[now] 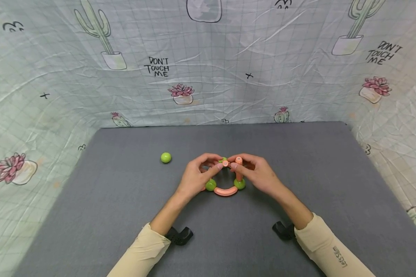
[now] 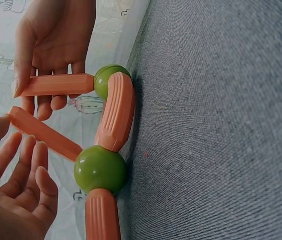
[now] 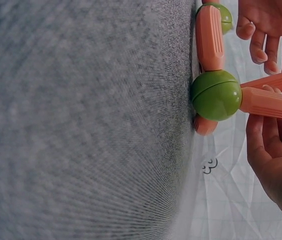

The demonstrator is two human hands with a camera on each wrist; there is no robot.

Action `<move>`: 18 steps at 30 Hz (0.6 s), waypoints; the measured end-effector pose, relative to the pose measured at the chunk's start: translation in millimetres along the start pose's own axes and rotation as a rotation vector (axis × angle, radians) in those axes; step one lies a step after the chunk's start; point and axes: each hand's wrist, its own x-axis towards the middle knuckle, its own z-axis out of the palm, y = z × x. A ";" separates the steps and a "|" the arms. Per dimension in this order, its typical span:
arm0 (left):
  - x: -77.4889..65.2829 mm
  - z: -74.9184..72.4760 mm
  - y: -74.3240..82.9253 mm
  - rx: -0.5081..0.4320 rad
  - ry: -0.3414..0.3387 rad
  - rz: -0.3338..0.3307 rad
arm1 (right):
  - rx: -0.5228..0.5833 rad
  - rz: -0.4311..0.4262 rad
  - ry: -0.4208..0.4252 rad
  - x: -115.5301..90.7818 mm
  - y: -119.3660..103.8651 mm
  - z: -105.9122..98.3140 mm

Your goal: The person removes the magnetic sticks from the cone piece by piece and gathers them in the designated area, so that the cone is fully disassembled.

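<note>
Orange toy rods and green balls are joined into a low frame between the hands. In the head view a curved rod (image 1: 226,191) links a left ball (image 1: 210,185) to a right ball (image 1: 240,184). My left hand (image 1: 197,173) pinches the upper end of a slanted straight rod (image 2: 46,132), which rises from the left ball. My right hand (image 1: 258,173) holds another straight rod (image 3: 270,104) standing on the right ball. The tops of these two rods lean toward each other. Another green ball (image 1: 223,159) shows between the hands, partly hidden by the fingers.
A loose green ball (image 1: 166,157) lies on the grey tabletop (image 1: 135,215), left of the frame. A printed cloth (image 1: 215,100) hangs behind the table's back edge and along its sides. Black wrist mounts (image 1: 183,236) sit under both forearms.
</note>
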 end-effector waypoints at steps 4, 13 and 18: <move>0.2 0.4 1.4 -0.015 -0.009 0.006 | 0.001 0.003 -0.004 0.1 -0.4 -0.3; 2.2 1.0 1.6 -0.023 -0.023 0.016 | -0.005 -0.002 -0.007 0.2 0.3 -0.6; 2.9 1.0 2.2 -0.044 -0.033 0.009 | 0.004 0.002 -0.008 -0.1 -0.8 -1.5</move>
